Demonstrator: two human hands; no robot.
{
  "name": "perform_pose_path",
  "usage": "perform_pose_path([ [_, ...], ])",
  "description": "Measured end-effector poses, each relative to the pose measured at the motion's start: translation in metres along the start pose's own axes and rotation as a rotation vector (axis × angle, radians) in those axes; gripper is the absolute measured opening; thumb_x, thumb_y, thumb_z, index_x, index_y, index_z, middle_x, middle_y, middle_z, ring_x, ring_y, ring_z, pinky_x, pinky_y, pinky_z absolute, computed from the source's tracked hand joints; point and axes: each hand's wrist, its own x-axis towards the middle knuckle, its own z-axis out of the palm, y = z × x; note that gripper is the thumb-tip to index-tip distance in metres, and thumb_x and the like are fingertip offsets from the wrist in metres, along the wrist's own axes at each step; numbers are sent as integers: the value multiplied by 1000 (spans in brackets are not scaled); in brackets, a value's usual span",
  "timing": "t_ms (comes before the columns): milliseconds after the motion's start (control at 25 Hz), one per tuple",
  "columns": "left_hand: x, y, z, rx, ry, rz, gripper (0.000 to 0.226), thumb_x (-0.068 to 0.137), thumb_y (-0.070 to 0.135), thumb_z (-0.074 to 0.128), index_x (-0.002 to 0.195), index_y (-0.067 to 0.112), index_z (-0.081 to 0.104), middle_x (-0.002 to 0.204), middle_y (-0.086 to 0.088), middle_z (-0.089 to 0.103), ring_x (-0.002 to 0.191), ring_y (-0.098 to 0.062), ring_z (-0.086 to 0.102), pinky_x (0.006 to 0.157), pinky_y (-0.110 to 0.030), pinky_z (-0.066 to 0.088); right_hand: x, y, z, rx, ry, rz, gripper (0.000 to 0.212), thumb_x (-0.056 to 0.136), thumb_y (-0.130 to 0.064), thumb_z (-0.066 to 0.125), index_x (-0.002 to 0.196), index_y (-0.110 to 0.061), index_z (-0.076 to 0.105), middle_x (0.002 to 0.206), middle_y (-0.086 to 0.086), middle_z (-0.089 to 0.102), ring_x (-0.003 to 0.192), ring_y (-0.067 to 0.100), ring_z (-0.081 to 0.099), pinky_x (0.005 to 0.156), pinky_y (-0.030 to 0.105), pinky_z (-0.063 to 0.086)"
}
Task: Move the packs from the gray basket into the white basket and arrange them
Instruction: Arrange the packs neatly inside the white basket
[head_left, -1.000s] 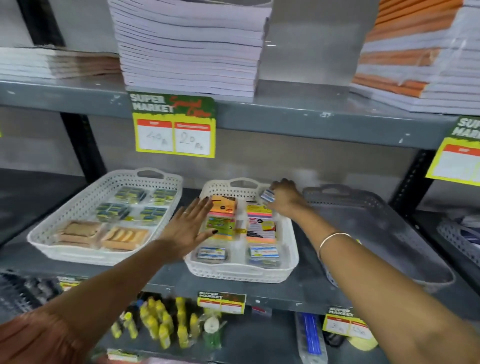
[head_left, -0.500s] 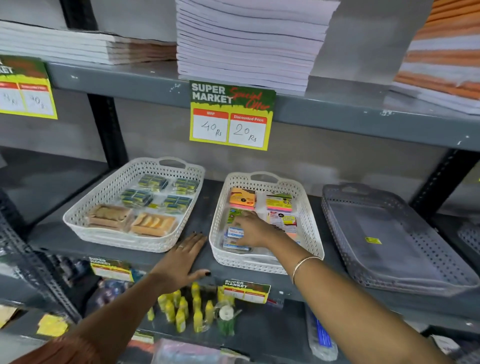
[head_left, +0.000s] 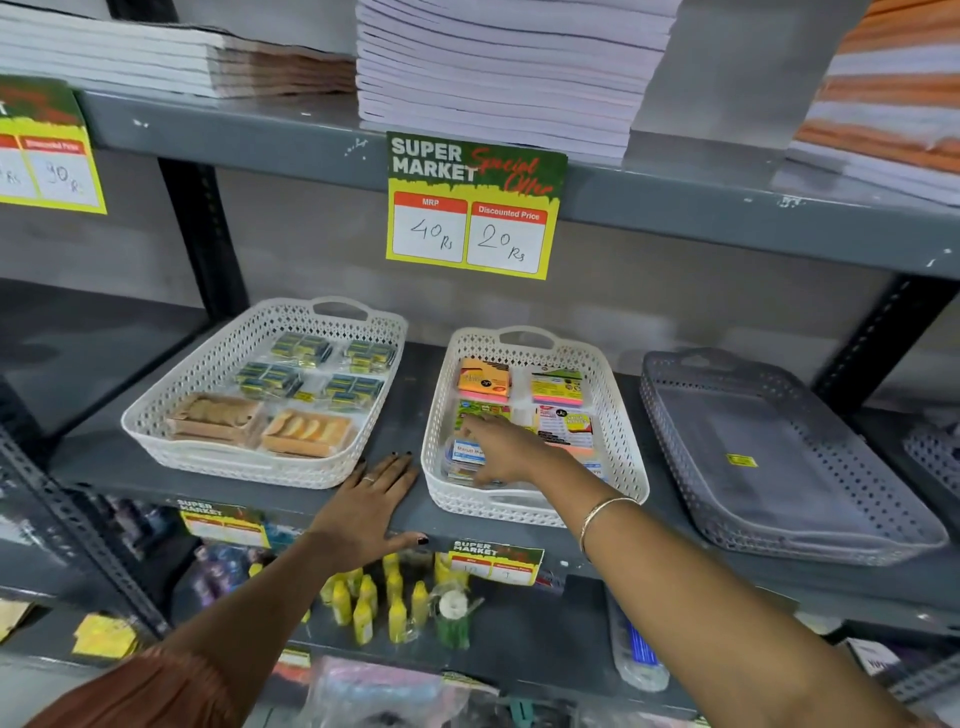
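White basket (head_left: 621, 415) packs (head_left: 483, 382) partly hidden under right hand (head_left: 506, 452), grip unclear; left hand (head_left: 371, 506) flat, empty.

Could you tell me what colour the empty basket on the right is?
Gray basket, clearest in the head view.

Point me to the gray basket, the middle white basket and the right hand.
gray basket (head_left: 670, 415): head view, left wall.
middle white basket (head_left: 618, 410): head view, right wall.
right hand (head_left: 511, 449): head view, back of the hand.
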Motion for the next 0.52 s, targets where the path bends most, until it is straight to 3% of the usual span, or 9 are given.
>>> perform_pose_path([
  [160, -2, 1, -6, -60, 7, 31, 107, 66, 86, 2, 145, 15, 9, 155, -5, 12, 142, -19, 8, 113, -39, 4, -4, 1, 0, 40, -5, -9, 69, 74, -17, 75, 133, -9, 39, 138, 14, 47, 125, 30, 44, 97, 39, 43],
  [240, -4, 4, -11, -322, 91, -5, 96, 76, 80, 19, 145, 13, 11, 153, -6, 18, 140, -19, 15, 113, -36, 13, -12, 3, -10, 140, -2, -16, 80, 77, -21, 75, 143, -11, 31, 147, 13, 41, 133, 29, 40, 106, 38, 38],
  [360, -2, 18, -29, -715, 408, -184, 59, 88, 39, 40, 137, 10, 25, 141, -12, 37, 129, -24, 36, 106, -40, 32, -24, 24, -34, 336, 40, 71, 69, 83, -25, 70, 142, -9, 36, 142, 15, 47, 129, 29, 47, 101, 32, 40],
  [440, 12, 32, -49, -732, 628, -252, 40, 86, 18, 42, 123, 7, 37, 123, -15, 48, 113, -27, 48, 93, -36, 40, -31, 46, -44, 348, 25, 138, 58, 84, -27, 70, 134, -8, 46, 134, 16, 53, 124, 29, 51, 94, 30, 42],
  [520, 33, 49, -73, -674, 647, -182, 31, 87, 13, 55, 115, 4, 45, 113, -14, 51, 105, -28, 51, 87, -33, 40, -38, 63, -45, 284, -91, 174, 63, 81, -25, 72, 136, -9, 45, 138, 15, 51, 126, 28, 49, 100, 33, 41],
])
